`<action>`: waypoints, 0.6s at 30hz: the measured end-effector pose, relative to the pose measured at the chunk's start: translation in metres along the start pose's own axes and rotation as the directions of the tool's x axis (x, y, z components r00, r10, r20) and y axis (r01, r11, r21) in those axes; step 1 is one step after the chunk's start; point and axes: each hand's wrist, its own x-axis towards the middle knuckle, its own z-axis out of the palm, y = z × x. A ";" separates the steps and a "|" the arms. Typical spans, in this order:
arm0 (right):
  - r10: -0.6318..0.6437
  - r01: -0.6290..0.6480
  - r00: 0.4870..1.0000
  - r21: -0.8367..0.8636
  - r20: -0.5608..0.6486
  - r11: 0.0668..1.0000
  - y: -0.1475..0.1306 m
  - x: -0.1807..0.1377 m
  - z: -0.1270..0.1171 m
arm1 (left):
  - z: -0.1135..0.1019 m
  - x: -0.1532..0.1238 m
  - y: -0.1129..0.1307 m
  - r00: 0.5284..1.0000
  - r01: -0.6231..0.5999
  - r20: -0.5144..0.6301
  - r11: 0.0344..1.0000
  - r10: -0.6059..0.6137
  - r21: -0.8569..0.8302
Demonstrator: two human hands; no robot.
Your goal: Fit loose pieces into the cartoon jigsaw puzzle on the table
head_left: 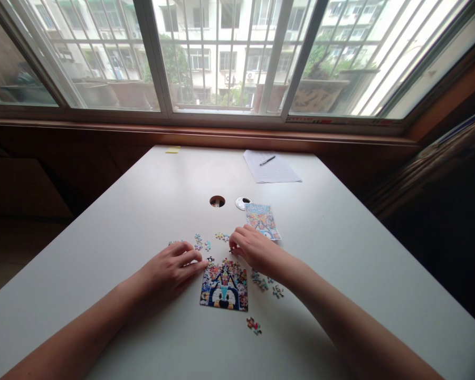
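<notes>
A small, colourful, partly built jigsaw puzzle (224, 286) lies on the white table (340, 253) in front of me. My left hand (173, 269) rests flat on the table just left of the puzzle's top edge, fingers stretched toward it. My right hand (252, 246) hovers just above the puzzle's top right corner with fingers curled, pinching at a small piece I cannot make out. Loose puzzle pieces (202, 243) lie scattered above the puzzle. More pieces (266, 284) lie to its right, and two pieces (254, 325) sit below right.
A printed reference picture (262, 220) lies beyond my right hand. A cable hole (217, 201) and its round cap (243, 202) sit mid-table. Paper sheets with a pen (269, 165) and a yellow note (173, 150) lie at the far edge, under the window.
</notes>
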 end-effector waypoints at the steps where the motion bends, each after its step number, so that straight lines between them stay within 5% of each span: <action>1: 0.007 -0.007 1.000 0.032 0.001 0.999 0.001 0.000 0.001 | 0.000 0.000 0.000 1.000 -0.004 0.000 1.000 0.004 0.001; 12: 0.222 -0.213 0.975 0.422 0.028 0.881 0.016 0.004 0.001 | -0.004 0.001 0.001 1.000 -0.001 0.018 1.000 0.001 0.000; 18: 0.347 -0.371 0.923 0.622 0.166 0.690 0.018 0.003 -0.009 | -0.004 0.001 0.002 1.000 0.017 0.017 1.000 -0.017 -0.017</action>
